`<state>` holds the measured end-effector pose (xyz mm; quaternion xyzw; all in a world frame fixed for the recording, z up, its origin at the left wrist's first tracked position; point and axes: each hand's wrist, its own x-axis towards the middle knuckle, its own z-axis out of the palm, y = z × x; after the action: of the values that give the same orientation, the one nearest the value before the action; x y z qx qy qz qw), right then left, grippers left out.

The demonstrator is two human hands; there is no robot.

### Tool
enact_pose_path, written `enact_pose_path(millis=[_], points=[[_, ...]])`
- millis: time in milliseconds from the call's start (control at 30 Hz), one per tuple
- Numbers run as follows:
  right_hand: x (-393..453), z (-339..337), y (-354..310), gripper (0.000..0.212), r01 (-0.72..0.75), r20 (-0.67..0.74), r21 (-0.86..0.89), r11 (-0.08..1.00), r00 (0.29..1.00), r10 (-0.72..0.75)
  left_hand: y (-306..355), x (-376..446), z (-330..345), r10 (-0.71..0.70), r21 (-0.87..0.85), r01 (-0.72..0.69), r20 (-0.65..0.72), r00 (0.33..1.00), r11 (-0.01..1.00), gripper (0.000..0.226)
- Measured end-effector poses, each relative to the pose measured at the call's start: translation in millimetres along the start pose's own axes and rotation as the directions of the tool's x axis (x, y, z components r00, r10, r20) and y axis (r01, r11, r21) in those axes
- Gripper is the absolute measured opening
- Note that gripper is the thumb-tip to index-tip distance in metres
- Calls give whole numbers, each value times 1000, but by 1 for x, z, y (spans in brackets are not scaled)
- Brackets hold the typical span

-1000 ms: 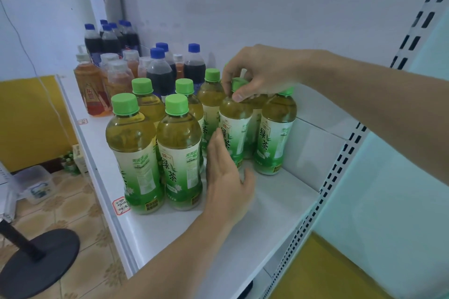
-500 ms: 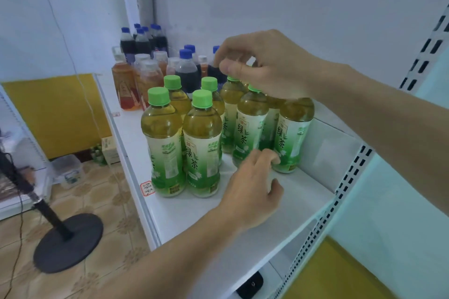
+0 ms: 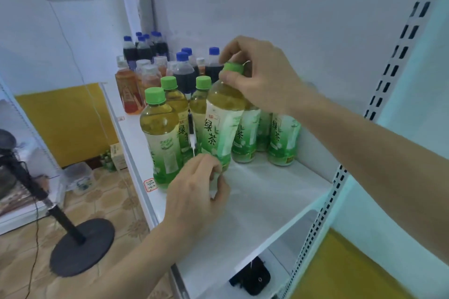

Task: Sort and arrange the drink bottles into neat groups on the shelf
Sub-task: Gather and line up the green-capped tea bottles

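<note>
Your right hand (image 3: 257, 75) pinches the green cap of a green tea bottle (image 3: 223, 124), tilted at the front of the green tea group on the shelf (image 3: 267, 201). Your left hand (image 3: 196, 192) is curled at its base, seemingly steadying it. Full and top-heavy, with a slick label, it likely handles better gripped around the body than by the cap.

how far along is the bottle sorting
Mostly done: green teas stand grouped up front, dark blue-capped bottles at the back. In hand: the right hand grips one tea by its cap, the left hand at its base. Left: setting it down, tidying the mixed amber bottles.
</note>
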<state>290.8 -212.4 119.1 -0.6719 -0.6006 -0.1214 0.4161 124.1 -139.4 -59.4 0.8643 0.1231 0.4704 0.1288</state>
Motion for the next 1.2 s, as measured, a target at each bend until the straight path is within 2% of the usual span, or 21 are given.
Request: enact_pose_path(millis=[100, 167, 267, 500, 633, 733, 800, 867, 967, 1033, 1100, 1133, 1200], points=[[2, -33, 12, 11, -21, 31, -59, 998, 999, 23, 6, 12, 10, -40, 2, 40, 98, 994, 999, 27], [-4, -45, 22, 11, -29, 74, -51, 998, 997, 32, 11, 23, 20, -106, 21, 103, 225, 969, 994, 34], [-18, -44, 37, 11, -43, 86, -37, 998, 995, 46, 21, 36, 42, -35, 138, -20, 387, 922, 990, 40], [-36, -22, 56, 15, -149, 62, -117, 982, 986, 157, 16, 47, 75, -73, 196, -19, 453, 889, 980, 44], [-43, -9, 50, 19, -147, -84, -236, 960, 988, 131, 9, 39, 77, -48, 166, -25, 421, 906, 986, 34], [-53, 1, 41, 28, -211, -280, -387, 897, 954, 104, 4, 37, 66, -16, 92, -35, 503, 864, 995, 21], [-60, 12, 26, 27, -175, -381, -365, 914, 924, 25, -5, 32, 50, 12, 16, -25, 548, 836, 1000, 14], [-64, 29, 8, 26, -118, -398, -249, 961, 917, 10, -18, 21, 28, 92, -116, -29, 586, 805, 993, 7], [-58, 56, -21, 27, -64, -326, -11, 998, 944, 57, -38, 2, -12, 229, -274, -53, 666, 709, 960, 6], [-46, 72, -42, 31, -50, -255, 72, 996, 965, 67, -52, -5, -41, 260, -316, -44, 686, 679, 948, 6], [-26, 80, -58, 33, -32, -203, 68, 997, 978, 45, -75, -9, -66, 244, -311, -40, 651, 719, 949, 6], [-14, 83, -64, 33, -25, -188, 26, 999, 982, 29, -87, -9, -76, 208, -286, -35, 602, 771, 958, 10], [9, 83, -72, 29, -45, -151, -69, 997, 988, 34, -112, -7, -88, 98, -250, 8, 406, 908, 968, 27]])
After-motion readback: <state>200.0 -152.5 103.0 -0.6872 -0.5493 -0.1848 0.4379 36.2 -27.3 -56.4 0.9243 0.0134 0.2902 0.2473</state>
